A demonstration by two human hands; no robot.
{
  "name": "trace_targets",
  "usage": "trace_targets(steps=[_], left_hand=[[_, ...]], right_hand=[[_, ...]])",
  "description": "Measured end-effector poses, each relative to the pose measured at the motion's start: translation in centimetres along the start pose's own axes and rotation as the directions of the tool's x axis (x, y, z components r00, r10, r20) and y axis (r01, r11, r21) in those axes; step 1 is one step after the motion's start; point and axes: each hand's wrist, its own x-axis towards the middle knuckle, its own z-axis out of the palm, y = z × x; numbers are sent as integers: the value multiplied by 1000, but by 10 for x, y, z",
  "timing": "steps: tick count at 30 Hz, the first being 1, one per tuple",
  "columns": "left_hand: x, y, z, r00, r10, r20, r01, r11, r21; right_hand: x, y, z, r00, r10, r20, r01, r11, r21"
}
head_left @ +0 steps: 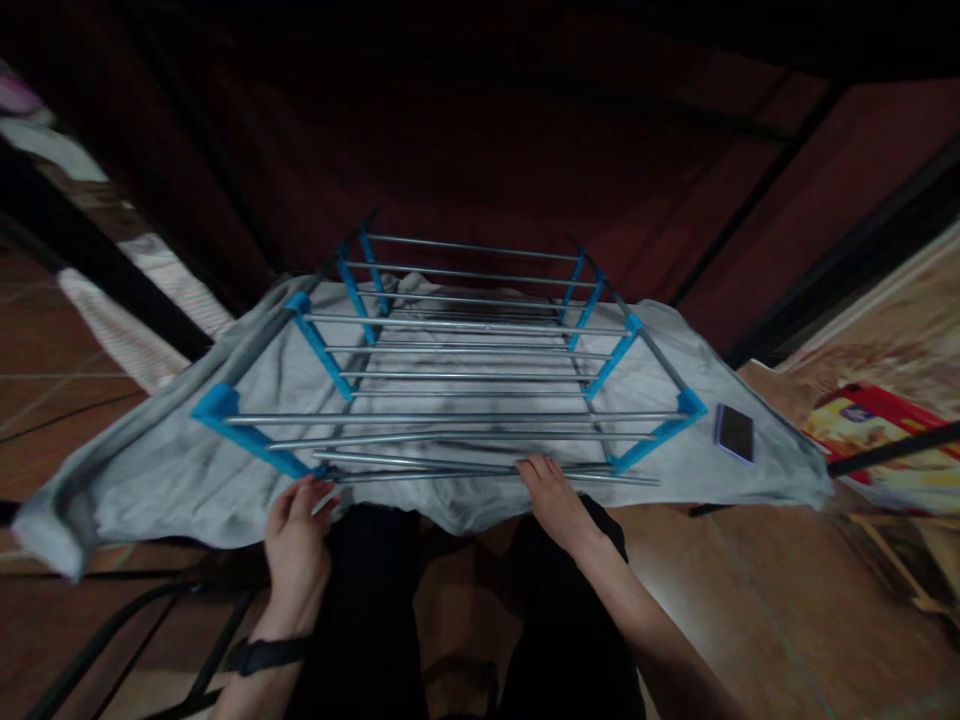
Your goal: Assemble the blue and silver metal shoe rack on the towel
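A striped cloth (pixel 127 330) hangs at far left, above a black tubular frame (pixel 221 650) at the lower left, as a person sits before a grey cloth (pixel 172 480) spread beneath a rack of blue brackets and metal bars. The left hand (pixel 296 540), a black band (pixel 268 655) on its wrist, reaches the rack's near left corner, its fingers slightly parted beside the end of a blue bracket; whether they grip it cannot be told. The rack (pixel 480 327) rests on the middle of the cloth, its bars running from side to side between the brackets, with a dark red panel (pixel 450 150) behind it. Along its near edge, thin rods (pixel 420 463) cross at narrow angles, one tip reaching past the near right bracket. The right hand (pixel 553 500) comes in over a dark-clothed knee, its fingers close together and laid over the rods; their hold is unclear. Just beyond the rack's right corner, a phone (pixel 735 434) lies on the cloth, and a red-and-yellow package (pixel 877 430) sits at far right.
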Motion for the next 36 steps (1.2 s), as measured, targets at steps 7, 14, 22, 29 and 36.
trace_targets(steps=[7, 14, 22, 29, 36], left_hand=[[-17, 24, 29, 989, -144, -16, 138, 970, -201], [-20, 22, 28, 974, -221, 57, 227, 912, -341], [-9, 20, 35, 965, -255, 59, 256, 876, -408], [-5, 14, 36, 955, -279, 102, 294, 848, -440], [-4, 13, 34, 957, -269, 106, 288, 861, -418]], right_hand=[[-6, 7, 23, 996, -91, -11, 91, 994, -59], [11, -11, 27, 992, -126, 2, 125, 980, -158], [26, -9, 37, 989, -148, 0, 146, 970, -194], [26, -9, 35, 987, -158, 11, 158, 971, -178], [22, -10, 35, 986, -166, -6, 163, 972, -167]])
